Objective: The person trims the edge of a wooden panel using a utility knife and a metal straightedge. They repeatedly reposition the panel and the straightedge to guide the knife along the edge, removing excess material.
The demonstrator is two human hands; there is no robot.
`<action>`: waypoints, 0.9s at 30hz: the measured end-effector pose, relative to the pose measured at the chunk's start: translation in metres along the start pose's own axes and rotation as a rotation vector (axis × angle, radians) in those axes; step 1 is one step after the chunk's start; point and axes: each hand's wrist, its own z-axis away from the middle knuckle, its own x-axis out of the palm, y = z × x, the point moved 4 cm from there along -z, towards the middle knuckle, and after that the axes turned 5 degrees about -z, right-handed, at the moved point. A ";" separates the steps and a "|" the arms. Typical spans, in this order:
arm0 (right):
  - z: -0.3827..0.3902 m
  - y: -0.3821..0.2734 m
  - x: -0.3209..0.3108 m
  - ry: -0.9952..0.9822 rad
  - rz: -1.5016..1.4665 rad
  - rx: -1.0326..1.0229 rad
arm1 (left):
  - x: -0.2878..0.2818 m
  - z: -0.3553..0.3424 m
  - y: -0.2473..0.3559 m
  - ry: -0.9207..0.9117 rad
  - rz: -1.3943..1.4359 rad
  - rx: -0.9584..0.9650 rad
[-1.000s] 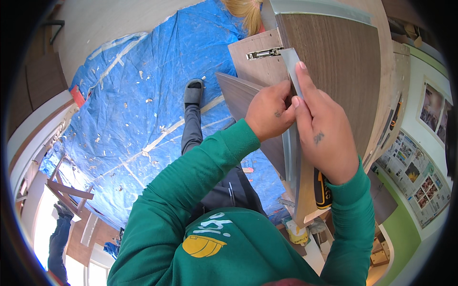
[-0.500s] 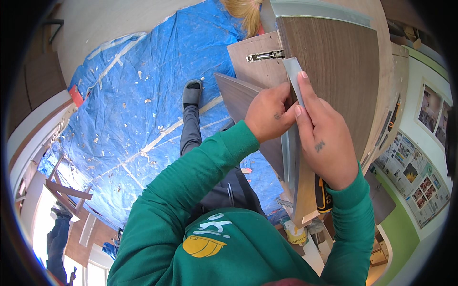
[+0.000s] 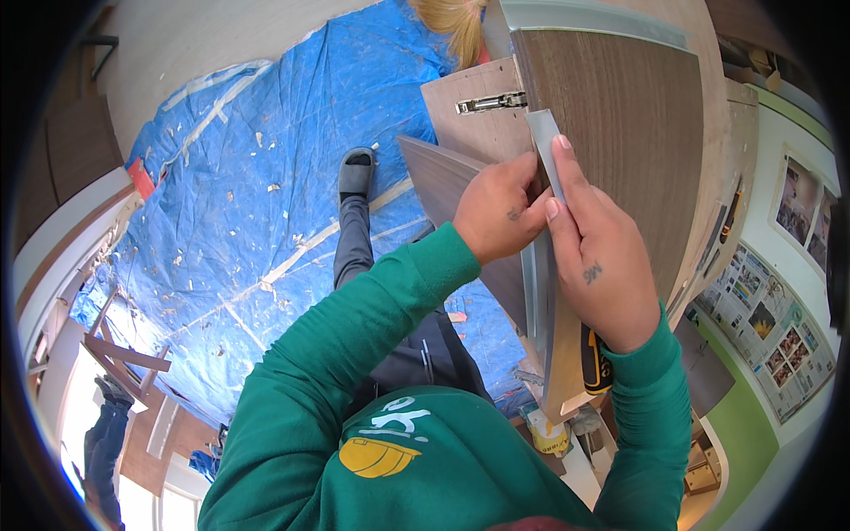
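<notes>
A narrow grey strip [image 3: 543, 133] is pinched between my two hands at the near edge of a brown wood-grain panel [image 3: 620, 97]. My left hand [image 3: 500, 212] is closed, its fingers curled at the strip's left side and their tips partly hidden. My right hand [image 3: 606, 257] grips the strip from the other side, thumb beside the left thumb and forefinger stretched along it. A pale grey edge profile [image 3: 536, 292] runs below both hands along the panel's side. Under my right wrist lies a black and yellow tool handle [image 3: 597, 363], its other end hidden.
A metal hinge [image 3: 490, 103] is fixed to a lighter board beyond my hands. Blue sheeting [image 3: 292, 159] with scraps covers the floor at left. A straw-coloured bundle of strands [image 3: 456, 26] shows at the top. Another person's legs [image 3: 104, 434] appear lower left. An orange-black tool [image 3: 731, 212] lies right.
Both hands keep their hold on the strip, with only a very slight shift of the right hand and forearm to the left. The other person's legs at lower left have moved a little.
</notes>
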 end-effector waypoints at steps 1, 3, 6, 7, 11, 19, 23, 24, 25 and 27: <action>-0.003 0.000 -0.001 0.013 0.004 -0.027 | 0.001 0.000 -0.002 0.010 -0.019 0.006; -0.005 0.000 -0.001 0.024 0.008 -0.039 | 0.002 -0.001 -0.005 0.028 -0.058 0.016; -0.005 -0.002 -0.003 0.001 0.000 0.027 | 0.002 0.000 -0.002 0.008 -0.032 0.007; -0.002 -0.003 -0.004 -0.017 -0.008 0.064 | 0.001 0.000 -0.003 0.016 -0.036 0.015; -0.010 -0.004 -0.003 0.013 -0.028 0.014 | 0.005 0.000 -0.007 0.035 -0.041 0.024; -0.019 -0.005 -0.006 0.028 -0.017 -0.011 | 0.005 0.001 -0.005 0.026 0.002 -0.045; -0.010 -0.004 -0.004 0.027 -0.014 -0.025 | 0.004 0.001 -0.006 0.016 -0.004 -0.027; -0.009 -0.005 -0.004 0.023 -0.015 -0.019 | 0.004 0.003 -0.005 0.016 -0.025 -0.022; -0.009 -0.006 -0.006 0.019 -0.017 -0.013 | 0.005 0.006 -0.004 0.014 -0.021 -0.040; -0.009 -0.008 -0.009 0.001 -0.007 0.006 | 0.005 0.007 -0.002 0.007 -0.014 -0.071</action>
